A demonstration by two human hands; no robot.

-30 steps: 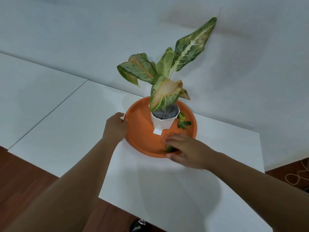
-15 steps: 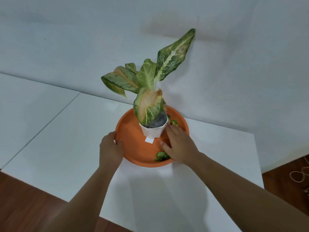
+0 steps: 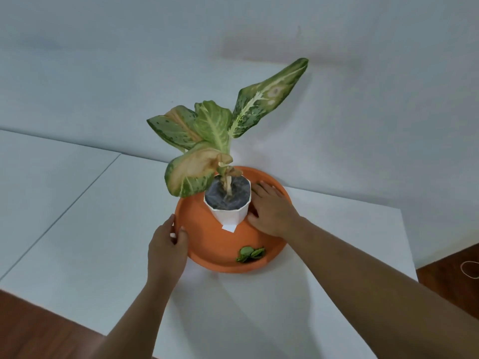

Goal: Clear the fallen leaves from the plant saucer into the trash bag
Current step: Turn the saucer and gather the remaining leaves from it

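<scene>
An orange plant saucer (image 3: 207, 242) sits on the white table (image 3: 77, 229). In its middle stands a white pot (image 3: 229, 215) with a variegated plant (image 3: 212, 130). A small clump of green fallen leaves (image 3: 250, 253) lies on the saucer's near right rim. My left hand (image 3: 166, 250) grips the saucer's left rim. Beside the pot's right side, my right hand (image 3: 272, 208) lies flat inside the saucer, fingers spread toward the back. Whatever is beneath that palm is hidden. No trash bag is in view.
A white wall (image 3: 103, 60) rises right behind the table. A seam (image 3: 64, 211) separates this table from another on the left. Wooden floor (image 3: 39, 330) shows past the table's near edge and at the right, where a thin cord (image 3: 470, 270) lies.
My right hand left the leaf clump at the saucer's near rim and slid back along the pot's right side. The left hand kept hold of the rim. The view shifted closer.
</scene>
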